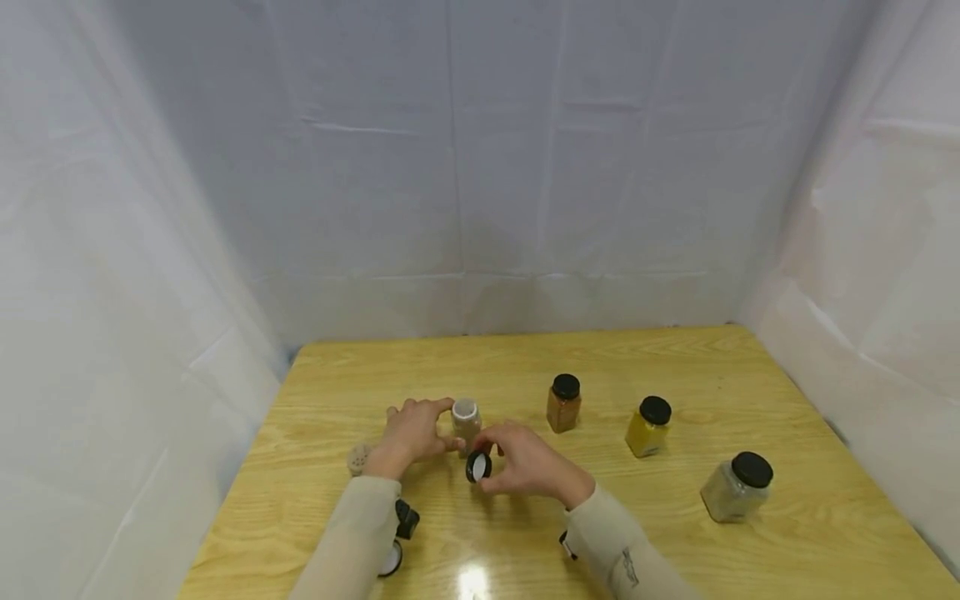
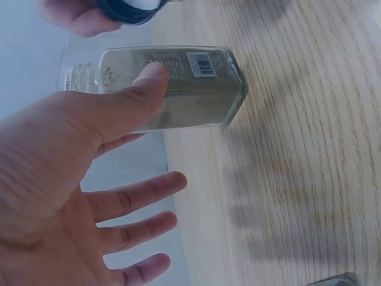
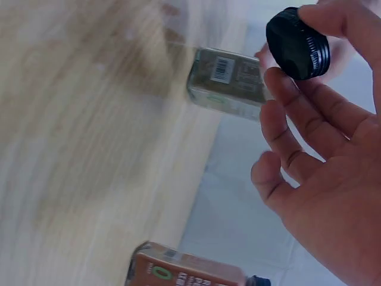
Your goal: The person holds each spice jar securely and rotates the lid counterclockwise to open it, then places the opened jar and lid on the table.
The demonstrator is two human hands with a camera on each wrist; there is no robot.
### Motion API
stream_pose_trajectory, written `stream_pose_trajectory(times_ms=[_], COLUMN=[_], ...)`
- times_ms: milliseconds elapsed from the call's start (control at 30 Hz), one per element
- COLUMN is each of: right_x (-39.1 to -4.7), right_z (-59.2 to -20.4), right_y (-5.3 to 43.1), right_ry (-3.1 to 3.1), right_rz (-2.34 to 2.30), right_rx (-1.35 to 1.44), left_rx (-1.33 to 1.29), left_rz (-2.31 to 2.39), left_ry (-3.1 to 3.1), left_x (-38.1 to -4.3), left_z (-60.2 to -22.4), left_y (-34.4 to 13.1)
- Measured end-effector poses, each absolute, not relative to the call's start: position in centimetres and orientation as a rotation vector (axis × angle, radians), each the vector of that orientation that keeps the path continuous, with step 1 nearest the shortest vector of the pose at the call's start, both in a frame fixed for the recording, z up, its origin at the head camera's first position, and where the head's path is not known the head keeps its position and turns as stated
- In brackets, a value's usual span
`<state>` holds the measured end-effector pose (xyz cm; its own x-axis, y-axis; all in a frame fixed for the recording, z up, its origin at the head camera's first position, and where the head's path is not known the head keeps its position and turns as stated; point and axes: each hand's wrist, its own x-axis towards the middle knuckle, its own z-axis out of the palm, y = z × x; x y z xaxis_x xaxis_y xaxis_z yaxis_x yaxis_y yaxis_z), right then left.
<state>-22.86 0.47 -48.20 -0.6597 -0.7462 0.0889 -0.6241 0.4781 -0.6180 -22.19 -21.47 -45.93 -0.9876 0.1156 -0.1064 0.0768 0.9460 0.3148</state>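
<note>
A glass spice jar (image 1: 466, 423) of grey-brown powder stands uncapped on the table, its white-rimmed mouth facing up. My left hand (image 1: 417, 433) pinches it, the thumb lying across its side near the label, while the other fingers (image 2: 140, 193) spread away from the glass. To the right of the jar, my right hand (image 1: 525, 460) holds a black screw lid (image 1: 478, 467) between thumb and fingers. The lid's white lining shows in the head view; its black ribbed edge shows in the right wrist view. Lid and jar are apart.
On the right stand three black-lidded jars: reddish-brown (image 1: 563, 408), yellow (image 1: 647, 432) and pale grey (image 1: 733, 492). A pale shaker top with holes (image 1: 359, 458) shows beside my left wrist. Another black lid with white lining (image 1: 391, 558) lies by my left forearm, partly hidden.
</note>
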Motion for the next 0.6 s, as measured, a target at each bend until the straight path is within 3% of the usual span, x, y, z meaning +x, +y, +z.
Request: stream_pose_trajectory(times_ms=[333, 600], right_x=[-22.1, -21.9], right_z=[-49.4, -50.5], right_y=[0.6, 0.5], right_ry=[2.548, 2.506], right_rz=[-0.855, -0.812], right_rx=[-1.098, -1.191], left_rx=[0.131, 0.131], left_rz=[0.493, 0.518], left_ry=[2.963, 2.956], left_x=[-22.1, -22.0], left_z=[-46.0, -46.1], left_y=[-21.6, -21.6])
